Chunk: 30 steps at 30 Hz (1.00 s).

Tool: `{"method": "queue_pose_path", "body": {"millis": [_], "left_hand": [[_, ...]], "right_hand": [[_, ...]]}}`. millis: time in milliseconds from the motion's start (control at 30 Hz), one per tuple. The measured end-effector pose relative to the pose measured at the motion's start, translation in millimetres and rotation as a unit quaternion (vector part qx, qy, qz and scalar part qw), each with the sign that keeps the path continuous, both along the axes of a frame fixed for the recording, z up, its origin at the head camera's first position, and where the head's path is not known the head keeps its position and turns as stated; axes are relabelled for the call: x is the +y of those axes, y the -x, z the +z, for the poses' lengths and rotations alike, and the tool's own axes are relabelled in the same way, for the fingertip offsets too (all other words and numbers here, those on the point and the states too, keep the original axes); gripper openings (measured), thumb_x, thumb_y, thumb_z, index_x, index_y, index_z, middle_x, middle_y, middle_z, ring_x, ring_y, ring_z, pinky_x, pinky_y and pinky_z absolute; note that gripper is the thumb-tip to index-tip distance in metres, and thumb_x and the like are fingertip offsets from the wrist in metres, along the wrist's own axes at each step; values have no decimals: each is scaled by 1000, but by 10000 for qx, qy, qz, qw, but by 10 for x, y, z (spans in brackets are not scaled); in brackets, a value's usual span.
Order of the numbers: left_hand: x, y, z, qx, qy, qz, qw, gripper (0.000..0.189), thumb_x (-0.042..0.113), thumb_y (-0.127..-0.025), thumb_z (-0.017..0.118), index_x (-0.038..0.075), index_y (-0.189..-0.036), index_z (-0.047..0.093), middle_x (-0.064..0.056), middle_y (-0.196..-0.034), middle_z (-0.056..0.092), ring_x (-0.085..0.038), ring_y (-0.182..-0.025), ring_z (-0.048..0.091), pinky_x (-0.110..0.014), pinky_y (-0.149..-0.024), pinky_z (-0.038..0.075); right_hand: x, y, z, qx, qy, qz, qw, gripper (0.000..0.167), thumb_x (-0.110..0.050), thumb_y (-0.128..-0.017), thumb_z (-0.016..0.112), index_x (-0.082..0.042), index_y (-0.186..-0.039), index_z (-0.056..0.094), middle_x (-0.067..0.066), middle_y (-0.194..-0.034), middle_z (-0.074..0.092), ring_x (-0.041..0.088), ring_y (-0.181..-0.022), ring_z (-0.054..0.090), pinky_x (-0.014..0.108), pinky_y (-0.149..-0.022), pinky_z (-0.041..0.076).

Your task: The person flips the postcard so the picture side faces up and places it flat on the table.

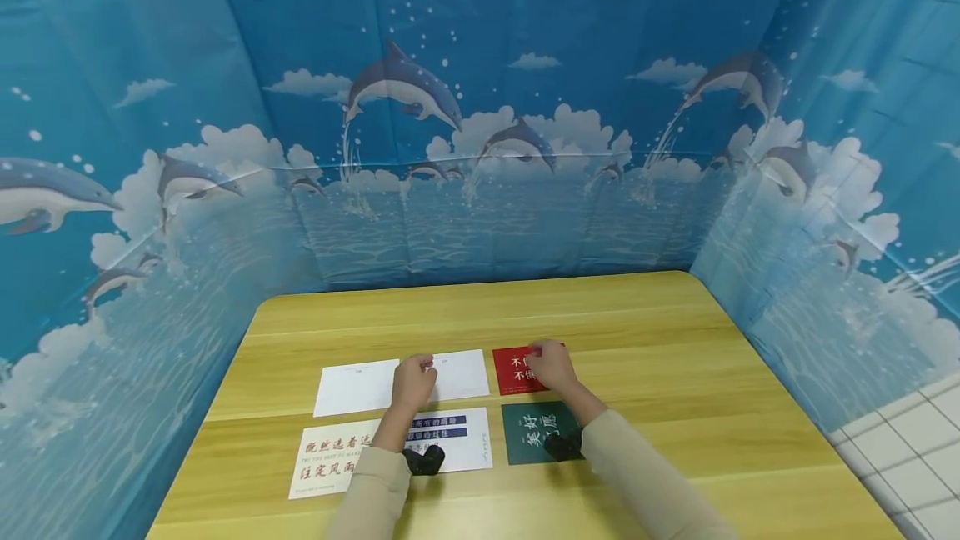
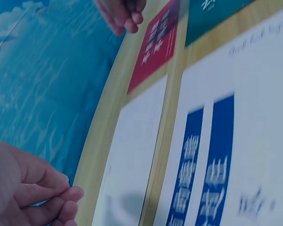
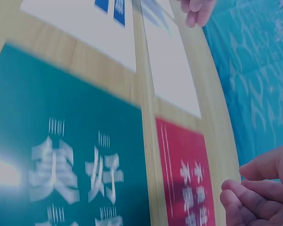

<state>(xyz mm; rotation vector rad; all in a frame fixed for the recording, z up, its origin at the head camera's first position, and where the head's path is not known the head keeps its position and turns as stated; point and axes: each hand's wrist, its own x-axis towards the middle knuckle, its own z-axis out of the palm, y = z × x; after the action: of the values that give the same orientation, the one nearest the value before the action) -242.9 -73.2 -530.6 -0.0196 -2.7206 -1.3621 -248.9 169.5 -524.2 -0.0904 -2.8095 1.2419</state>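
My left hand (image 1: 411, 383) is above the seam between two blank white cards, a left one (image 1: 352, 394) and a right one (image 1: 465, 375). Its fingers curl loosely toward the thumb and hold nothing, as the left wrist view shows. Over the right part of a red card (image 1: 512, 386) with white characters hovers my right hand (image 1: 553, 367), fingers loosely bent and bare of any object. Below the red card lies a green card (image 1: 525, 440), partly covered by the right wrist. A white card with blue bands (image 1: 468, 450) and a cream card with brown characters (image 1: 322, 473) form the nearer row.
The yellow wooden table (image 1: 675, 373) carries the cards in two rows, left of its middle. A blue dolphin-print curtain (image 1: 480, 215) hangs behind and at both sides. Dark wrist-worn devices (image 1: 426, 461) sit at both wrists. White tiles (image 1: 911, 448) show at the right.
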Motion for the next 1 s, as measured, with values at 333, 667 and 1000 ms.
{"method": "queue_pose_path", "body": {"millis": [333,667,1000], "left_hand": [[-368,-12,-9,-384,0,329,9987,33,4,-85,48,-15,-110,57,-25,-96,61,-32,-81,58,-39,-68,48],[-403,-24,-126,-454,-33,349,9984,21,2,-81,48,-12,-88,62,-19,-77,59,-20,-59,48,-28,-51,38],[-350,-64,-90,-342,53,248,9991,38,-2,-81,42,14,-51,26,-6,-50,38,-10,-41,21,-23,-42,22]], "right_hand": [[-413,18,-39,-384,842,477,9946,36,-6,-87,57,12,-118,55,22,-107,61,29,-89,60,36,-70,51],[-594,-4,-160,-600,890,646,9921,17,-4,-85,59,13,-88,57,12,-67,51,12,-46,39,23,-42,33],[-645,-4,-191,-589,666,584,9943,37,-4,-83,62,13,-116,56,23,-106,61,28,-82,60,34,-63,51]]}}
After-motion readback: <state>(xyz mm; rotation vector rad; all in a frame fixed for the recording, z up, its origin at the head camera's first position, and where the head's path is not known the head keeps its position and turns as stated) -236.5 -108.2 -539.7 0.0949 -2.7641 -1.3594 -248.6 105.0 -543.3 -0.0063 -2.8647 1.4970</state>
